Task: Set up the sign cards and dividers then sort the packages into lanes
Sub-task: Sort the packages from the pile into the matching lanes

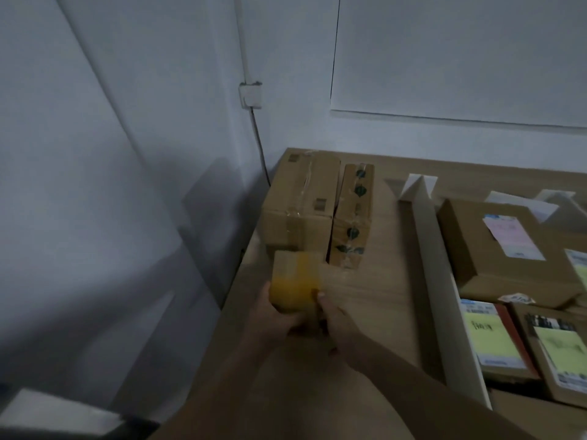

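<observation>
Wooden table (374, 296); blurred yellow-taped carton (295, 282).

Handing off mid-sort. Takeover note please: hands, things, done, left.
Both left hand and right hand hold the small yellow-taped box at the left lane's near end.
Two cardboard boxes sit at that lane's back; labelled packages lie right of the white divider.
Done: divider laid, folded sign card standing at its far end.
Left: set this box down; other packages unseen.
</observation>
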The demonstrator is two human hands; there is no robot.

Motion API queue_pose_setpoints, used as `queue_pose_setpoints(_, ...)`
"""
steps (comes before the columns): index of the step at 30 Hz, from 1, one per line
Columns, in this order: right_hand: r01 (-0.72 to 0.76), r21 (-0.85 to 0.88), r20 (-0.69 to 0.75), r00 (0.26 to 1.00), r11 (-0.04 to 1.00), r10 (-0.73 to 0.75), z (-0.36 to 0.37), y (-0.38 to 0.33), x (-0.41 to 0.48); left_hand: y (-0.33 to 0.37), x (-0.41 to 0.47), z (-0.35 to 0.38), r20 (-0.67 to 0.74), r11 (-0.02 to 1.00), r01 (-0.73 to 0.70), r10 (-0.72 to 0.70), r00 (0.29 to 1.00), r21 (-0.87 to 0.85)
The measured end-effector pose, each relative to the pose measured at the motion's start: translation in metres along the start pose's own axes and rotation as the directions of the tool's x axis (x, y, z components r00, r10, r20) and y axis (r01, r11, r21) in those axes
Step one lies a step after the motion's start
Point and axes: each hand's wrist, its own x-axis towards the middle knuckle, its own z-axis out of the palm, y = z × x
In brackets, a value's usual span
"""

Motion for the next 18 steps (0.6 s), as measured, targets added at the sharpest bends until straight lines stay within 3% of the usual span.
queue_pose_setpoints(3,-0.005,-0.028,0.033,0.999,1.0,0.006,0.006,0.015,0.005,-0.026,0.001,0.008,0.012,0.998,0.059,-0.059,0.998,-0.036)
queue_pose_setpoints(8,0.049,-0.198,-0.031,0.998,0.979,-0.056,0.007,0.019,0.018,-0.045,0.008,0.007,0.028,0.985,0.1,-0.097,0.995,-0.14)
queue_pose_setpoints(11,0.005,-0.179,-0.12,0.992,0.984,-0.027,-0.001,0.018,0.026,-0.037,0.01,0.009,0.034,0.969,0.114,-0.11,0.993,-0.218)
queue_pose_setpoints(14,-0.035,-0.197,-0.255,0.967,0.98,-0.017,-0.014,0.016,0.035,-0.031,0.012,0.011,-0.064,0.99,0.065,-0.073,0.995,-0.125)
queue_pose_setpoints(18,-0.024,-0.222,-0.358,0.932,0.975,-0.058,-0.029,0.013,0.036,-0.034,0.011,0.017,0.043,0.986,0.13,-0.126,0.991,-0.107)
